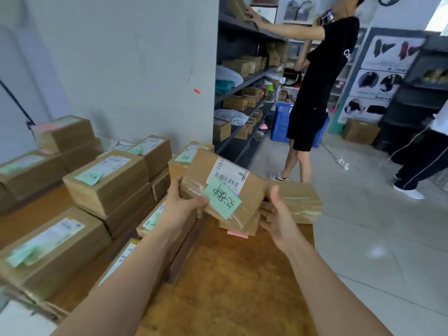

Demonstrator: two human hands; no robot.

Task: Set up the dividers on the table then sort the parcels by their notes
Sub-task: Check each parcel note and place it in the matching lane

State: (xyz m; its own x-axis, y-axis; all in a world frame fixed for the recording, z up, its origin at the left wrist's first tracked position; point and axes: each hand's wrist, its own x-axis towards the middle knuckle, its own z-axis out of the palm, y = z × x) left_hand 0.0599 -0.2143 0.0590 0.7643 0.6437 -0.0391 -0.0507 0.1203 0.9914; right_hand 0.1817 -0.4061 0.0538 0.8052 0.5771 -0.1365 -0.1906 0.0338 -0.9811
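Observation:
A brown cardboard parcel (218,190) with a white shipping label and a green handwritten note (221,202) is held tilted above the wooden table (230,287). My left hand (180,204) grips its left end, thumb on the note. My right hand (276,214) is at its right end, fingers under the parcel, thumb up. Another parcel (298,202) lies just behind my right hand, and one with a pink note (238,234) lies underneath. Stacks of parcels with green notes (106,180) fill the table's left side. I cannot make out any divider.
A grey wall (121,69) stands behind the stacks. Metal shelves (244,93) with more parcels stand beyond the table. A person in black (320,88) reaches to a high shelf near a blue crate (281,122). Another person's legs (417,166) are at the right.

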